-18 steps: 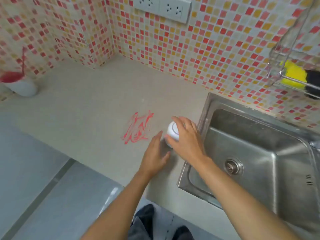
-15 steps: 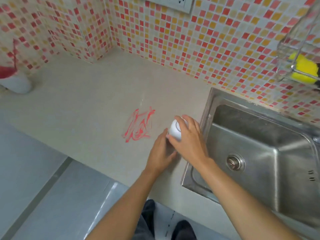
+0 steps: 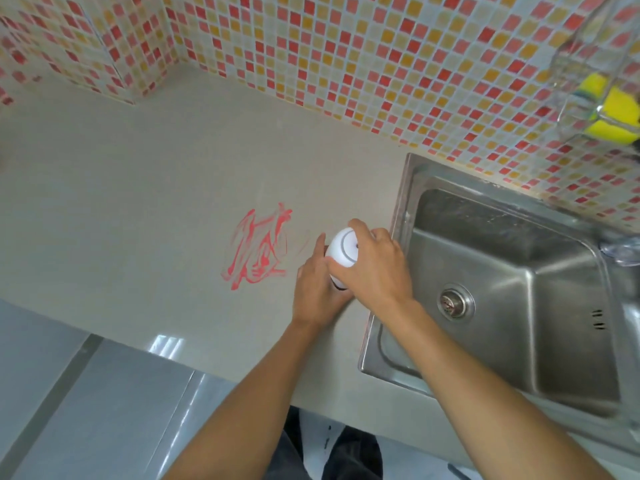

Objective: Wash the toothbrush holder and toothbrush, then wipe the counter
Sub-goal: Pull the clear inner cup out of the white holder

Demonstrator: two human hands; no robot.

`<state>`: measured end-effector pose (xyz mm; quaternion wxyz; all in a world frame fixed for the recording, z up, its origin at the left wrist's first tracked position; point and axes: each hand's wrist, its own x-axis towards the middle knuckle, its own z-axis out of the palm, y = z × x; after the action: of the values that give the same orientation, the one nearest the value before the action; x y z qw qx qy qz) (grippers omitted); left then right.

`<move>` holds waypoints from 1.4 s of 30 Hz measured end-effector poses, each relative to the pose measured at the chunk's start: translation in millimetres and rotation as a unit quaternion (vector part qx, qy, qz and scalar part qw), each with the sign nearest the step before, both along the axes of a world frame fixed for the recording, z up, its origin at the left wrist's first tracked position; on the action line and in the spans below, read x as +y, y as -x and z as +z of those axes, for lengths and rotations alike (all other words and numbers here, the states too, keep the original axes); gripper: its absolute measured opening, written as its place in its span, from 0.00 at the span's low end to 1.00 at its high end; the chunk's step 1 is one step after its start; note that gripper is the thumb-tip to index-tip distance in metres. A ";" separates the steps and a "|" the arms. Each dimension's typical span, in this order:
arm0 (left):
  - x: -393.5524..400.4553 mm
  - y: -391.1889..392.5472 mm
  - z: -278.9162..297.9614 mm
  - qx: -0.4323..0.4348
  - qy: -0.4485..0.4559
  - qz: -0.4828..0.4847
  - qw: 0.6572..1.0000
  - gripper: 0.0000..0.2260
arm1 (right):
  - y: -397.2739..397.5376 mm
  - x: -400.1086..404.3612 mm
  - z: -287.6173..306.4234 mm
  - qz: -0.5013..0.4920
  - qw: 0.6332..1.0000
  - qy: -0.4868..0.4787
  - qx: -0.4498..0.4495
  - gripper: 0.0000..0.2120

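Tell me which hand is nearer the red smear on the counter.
Left. The left hand sits just right of the red smear; the right hand is farther right, gripping the white holder beside the sink.

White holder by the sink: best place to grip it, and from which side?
Grip the white holder around its rounded body, from above and the sink side, as the right hand does now. The left hand steadies its lower left side. A top-only pinch would likely slip on the dome.
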<state>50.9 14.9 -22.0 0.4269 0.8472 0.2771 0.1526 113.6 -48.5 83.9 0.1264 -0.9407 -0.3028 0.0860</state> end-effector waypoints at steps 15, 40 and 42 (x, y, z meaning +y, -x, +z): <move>3.9 3.8 0.1 0.008 0.055 0.022 0.998 0.47 | -22.1 -7.4 31.1 0.221 0.971 0.071 0.056 0.31; 0.4 5.4 19.0 -0.039 0.068 0.043 0.996 0.36 | -99.8 -18.2 -29.9 -0.197 0.789 -0.387 0.435 0.29; -0.2 5.4 17.9 -0.038 0.064 0.046 0.996 0.36 | -98.3 -14.9 -36.6 -0.170 0.863 -0.334 0.340 0.34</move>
<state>45.5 14.7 -4.1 0.4828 0.7982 0.3087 0.1859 211.8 -63.4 47.3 0.5406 -0.7915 -0.0868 0.2716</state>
